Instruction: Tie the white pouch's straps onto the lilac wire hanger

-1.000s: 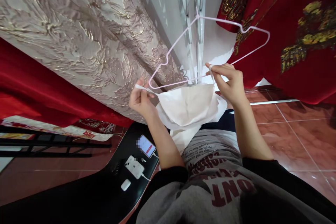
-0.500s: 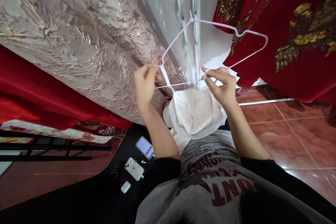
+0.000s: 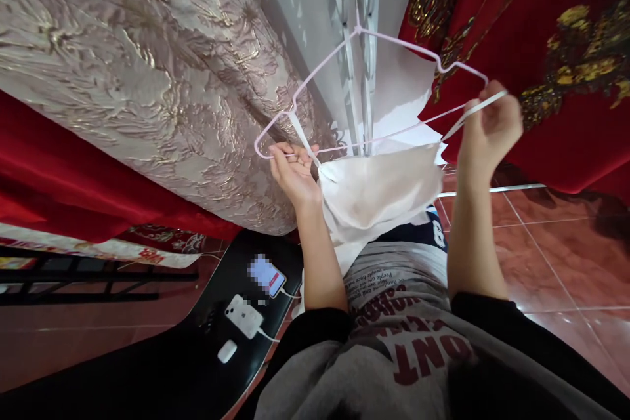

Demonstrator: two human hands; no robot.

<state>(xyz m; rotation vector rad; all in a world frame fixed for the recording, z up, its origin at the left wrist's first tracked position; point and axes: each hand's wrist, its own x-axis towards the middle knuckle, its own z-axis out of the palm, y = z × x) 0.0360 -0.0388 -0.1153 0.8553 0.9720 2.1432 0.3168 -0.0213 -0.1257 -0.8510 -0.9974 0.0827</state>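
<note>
A pale pink clothes hanger [image 3: 325, 67] hangs upright in front of me by its wire hook. Over its left notch runs one thin strap of a white strappy garment [image 3: 384, 190], whose cloth spreads below the bottom bar. My left hand [image 3: 298, 174] is closed around the bar near the hanger's left corner, beside that strap. At the hanger's right end, my right hand [image 3: 492, 134] pinches the other strap [image 3: 475, 111], pulled taut up and to the right. The fingers of my right hand cover the hanger's right corner.
White metal rails [image 3: 367, 79] stand behind the hanger. A pale floral brocade [image 3: 172, 79] hangs at left, a red garment with gold trim [image 3: 566, 79] at right. On a black seat [image 3: 207, 367] lie a lit phone [image 3: 268, 275], a white phone [image 3: 243, 316] and a small white case [image 3: 227, 351].
My right hand has moved right and up with the strap, stretching the garment wider. My left hand has dropped from the left notch to the bottom bar.
</note>
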